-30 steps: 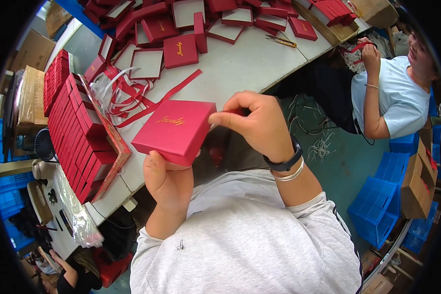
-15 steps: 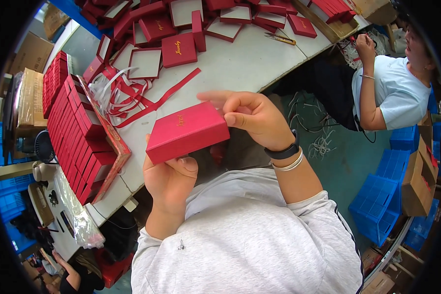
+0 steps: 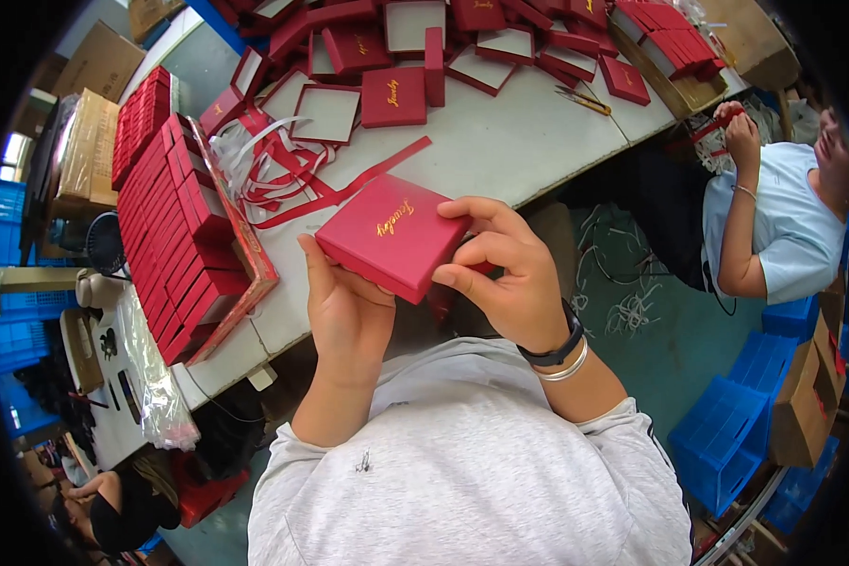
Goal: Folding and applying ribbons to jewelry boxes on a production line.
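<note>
A flat red gift box point(image 3: 379, 247) with gold lettering on its lid is held over the table's front edge. My left hand point(image 3: 346, 316) supports it from beneath and at its left side, the fingers partly hidden under it. At the box's right edge, my right hand point(image 3: 514, 275) grips with bent fingers and thumb near the corner. Just beyond the box, a red ribbon point(image 3: 382, 170) trails across the white table from a tangle of red and white ribbons point(image 3: 278, 165).
Red boxes stand in rows in a shallow carton point(image 3: 264, 274) at left. Loose lids and box bottoms point(image 3: 396, 99) are heaped at the back, with yellow-handled scissors point(image 3: 585, 101) nearby. A co-worker in a light blue shirt point(image 3: 783, 203) sits at right, above blue crates point(image 3: 726, 424).
The box has tipped so its lid faces me more fully and moved slightly right. My right fingers have closed in on its right edge. The co-worker's hands now hold something red.
</note>
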`<state>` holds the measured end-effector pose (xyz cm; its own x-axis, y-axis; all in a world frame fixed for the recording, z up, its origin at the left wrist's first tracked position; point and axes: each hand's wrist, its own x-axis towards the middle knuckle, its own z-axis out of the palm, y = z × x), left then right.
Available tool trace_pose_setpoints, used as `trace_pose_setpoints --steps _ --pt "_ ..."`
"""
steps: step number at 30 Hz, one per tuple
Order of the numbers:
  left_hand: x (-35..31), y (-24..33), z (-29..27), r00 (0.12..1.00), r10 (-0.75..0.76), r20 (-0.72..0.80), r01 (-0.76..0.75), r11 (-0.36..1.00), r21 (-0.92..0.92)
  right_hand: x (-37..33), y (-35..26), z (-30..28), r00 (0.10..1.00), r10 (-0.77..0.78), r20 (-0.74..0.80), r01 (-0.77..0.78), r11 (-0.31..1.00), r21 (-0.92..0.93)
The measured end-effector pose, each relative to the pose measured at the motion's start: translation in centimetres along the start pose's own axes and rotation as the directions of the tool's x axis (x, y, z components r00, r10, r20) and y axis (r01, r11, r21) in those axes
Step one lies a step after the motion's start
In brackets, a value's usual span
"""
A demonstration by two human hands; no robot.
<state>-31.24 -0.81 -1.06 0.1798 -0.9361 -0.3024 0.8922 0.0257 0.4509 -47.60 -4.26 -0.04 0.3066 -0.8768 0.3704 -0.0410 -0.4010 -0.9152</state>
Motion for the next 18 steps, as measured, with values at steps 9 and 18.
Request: trace_pose_setpoints --steps 9,18 --pt "-2.5 -2.5 1.0 0.939 0.107 0.326 -0.231 0.9 0.369 -0.4 -1.2 1.3 0.992 -0.068 -0.104 0.052 0.987 -0.152" --pt "-2.3 -2.4 -1.2 0.91 0.264 0.319 -0.385 0.821 0.422 -0.5 -2.2 0.9 0.999 -0.031 -0.028 0.024 0.975 -0.22"
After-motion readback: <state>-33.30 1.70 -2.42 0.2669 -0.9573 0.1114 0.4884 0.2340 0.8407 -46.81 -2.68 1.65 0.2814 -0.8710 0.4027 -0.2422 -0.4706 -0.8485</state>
